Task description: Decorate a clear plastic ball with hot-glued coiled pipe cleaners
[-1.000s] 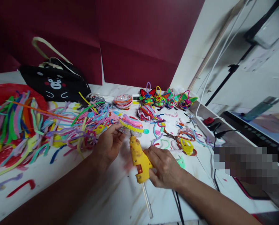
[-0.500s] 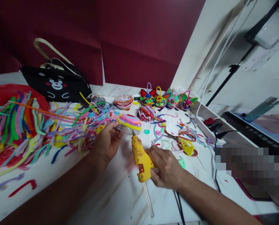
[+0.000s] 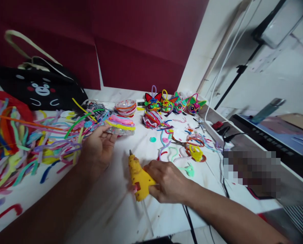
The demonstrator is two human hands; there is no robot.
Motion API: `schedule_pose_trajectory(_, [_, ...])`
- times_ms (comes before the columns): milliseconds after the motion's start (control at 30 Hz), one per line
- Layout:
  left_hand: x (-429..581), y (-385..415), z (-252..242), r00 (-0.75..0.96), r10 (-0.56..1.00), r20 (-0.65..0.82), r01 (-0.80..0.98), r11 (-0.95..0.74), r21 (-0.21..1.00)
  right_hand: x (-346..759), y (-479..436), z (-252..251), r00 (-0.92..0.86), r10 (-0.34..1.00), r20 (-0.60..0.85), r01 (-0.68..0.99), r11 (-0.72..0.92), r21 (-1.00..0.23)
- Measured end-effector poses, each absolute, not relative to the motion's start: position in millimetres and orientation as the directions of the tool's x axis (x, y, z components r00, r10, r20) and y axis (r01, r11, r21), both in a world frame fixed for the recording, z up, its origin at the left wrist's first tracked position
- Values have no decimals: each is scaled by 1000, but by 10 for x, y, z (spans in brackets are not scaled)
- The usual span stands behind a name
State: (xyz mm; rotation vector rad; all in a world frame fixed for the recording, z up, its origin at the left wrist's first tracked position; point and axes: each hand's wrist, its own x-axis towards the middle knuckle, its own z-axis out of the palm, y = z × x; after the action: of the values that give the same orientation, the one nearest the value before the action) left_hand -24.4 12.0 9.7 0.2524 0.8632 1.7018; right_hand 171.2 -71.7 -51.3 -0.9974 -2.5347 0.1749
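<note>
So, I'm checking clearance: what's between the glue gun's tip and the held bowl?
Head view: the gap between glue gun and bowl shows only white table.

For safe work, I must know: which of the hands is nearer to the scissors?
Right hand: it is on the near side of the scissors, slightly left; the left hand is well to their left.

Bare hands (image 3: 168, 179), bare L/R forearms (image 3: 222, 210)
</note>
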Motion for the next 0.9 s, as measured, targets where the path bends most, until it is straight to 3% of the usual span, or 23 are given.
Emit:
schedule_pose_trajectory(133, [-233, 145, 43, -306, 916, -260, -737, -55, 674, 1656, -711, -530, -687, 692, 223, 634, 720, -282])
schedule_pose_trajectory(333, [-189, 158, -38, -283, 936, -211, -733, -70, 676, 1778, -653, -318, -742, 618, 259, 481, 760, -437])
schedule_pose_trajectory(433, [-162, 139, -18, -284, 933, -220, -736, -65, 674, 1984, -554, -148, -606, 717, 344, 544, 689, -479])
schedule_pose_trajectory(500, [-146, 125, -2, -279, 935, -220, -744, -66, 664, 2121, -472, -79, -522, 777, 351, 647, 629, -431])
schedule_pose_trajectory(733, [-125, 124, -55, -242, 960, -144, -729, -82, 680, 2146, -373, -174, -415, 909, -29, 860, 382, -337])
schedule_pose_trajectory(900, [-112, 92, -73, -220, 966, -133, -720, -69, 690, 2022, -404, -311, -344, 935, -86, 889, 295, -351])
